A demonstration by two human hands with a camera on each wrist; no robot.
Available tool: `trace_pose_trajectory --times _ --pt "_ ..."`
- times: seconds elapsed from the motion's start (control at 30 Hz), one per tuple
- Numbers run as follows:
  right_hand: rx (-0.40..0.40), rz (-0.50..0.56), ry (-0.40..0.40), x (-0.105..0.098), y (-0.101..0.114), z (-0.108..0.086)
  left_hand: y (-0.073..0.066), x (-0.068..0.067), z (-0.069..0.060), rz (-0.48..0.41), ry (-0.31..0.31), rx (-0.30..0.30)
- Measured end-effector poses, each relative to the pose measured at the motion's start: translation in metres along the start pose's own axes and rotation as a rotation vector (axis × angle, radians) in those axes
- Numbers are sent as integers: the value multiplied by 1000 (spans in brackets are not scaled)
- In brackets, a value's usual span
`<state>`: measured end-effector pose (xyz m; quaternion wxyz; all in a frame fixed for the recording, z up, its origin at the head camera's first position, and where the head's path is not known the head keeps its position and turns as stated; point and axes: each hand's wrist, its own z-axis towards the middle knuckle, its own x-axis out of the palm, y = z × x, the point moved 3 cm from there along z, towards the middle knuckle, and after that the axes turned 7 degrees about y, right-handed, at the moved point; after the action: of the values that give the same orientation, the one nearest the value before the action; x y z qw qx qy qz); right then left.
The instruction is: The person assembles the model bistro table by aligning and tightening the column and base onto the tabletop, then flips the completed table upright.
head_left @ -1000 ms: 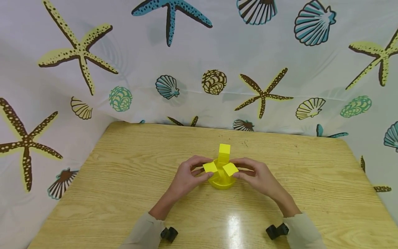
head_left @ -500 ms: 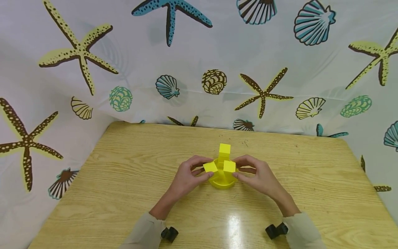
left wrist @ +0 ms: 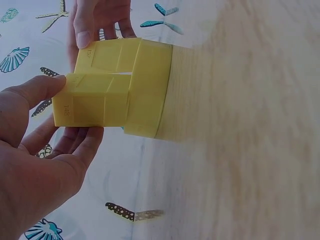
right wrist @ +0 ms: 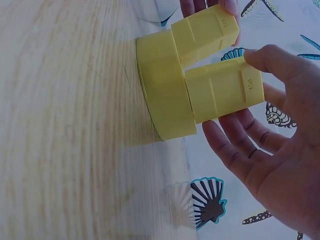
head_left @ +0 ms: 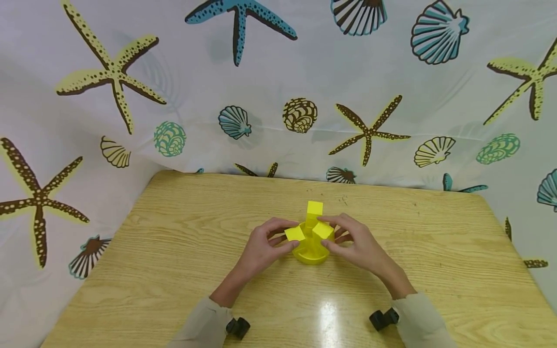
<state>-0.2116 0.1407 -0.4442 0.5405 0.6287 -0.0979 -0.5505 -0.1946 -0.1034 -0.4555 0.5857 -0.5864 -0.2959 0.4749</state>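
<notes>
A round yellow base point(head_left: 311, 258) sits on the wooden table, with three yellow square-topped blocks standing in it. My left hand point(head_left: 261, 246) pinches the left block point(head_left: 295, 234) between thumb and fingers; in the left wrist view this block point(left wrist: 82, 102) bears a small embossed number. The right block point(head_left: 323, 230) is held the same way by my right hand point(head_left: 359, 246), and the right wrist view shows this block point(right wrist: 225, 90) upright against the base point(right wrist: 162, 85). Behind these two, the back block point(head_left: 315, 209) stands untouched. The blocks' lower ends are hidden.
The wooden table point(head_left: 174, 251) spreads out on all sides of the base. A white cloth point(head_left: 270, 72) printed with starfish and shells hangs behind it and along its sides. Black wrist cameras point(head_left: 238, 327) sit at both sleeves.
The right block has turned in my right hand, squaring up and then angling again. My right fingers have shifted their grip around it. The left hand and the base look still.
</notes>
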Motion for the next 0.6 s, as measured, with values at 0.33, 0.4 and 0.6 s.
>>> trace_pose_trajectory --times 0.33,0.4,0.6 --pt "33 68 -46 -8 -8 -6 -2 1 0 -1 -10 4" --pt "43 110 -53 -9 -10 -8 -2 1 0 -4 -11 -2" --pt "72 175 -84 -9 -11 -12 0 1 0 -10 -9 -11"
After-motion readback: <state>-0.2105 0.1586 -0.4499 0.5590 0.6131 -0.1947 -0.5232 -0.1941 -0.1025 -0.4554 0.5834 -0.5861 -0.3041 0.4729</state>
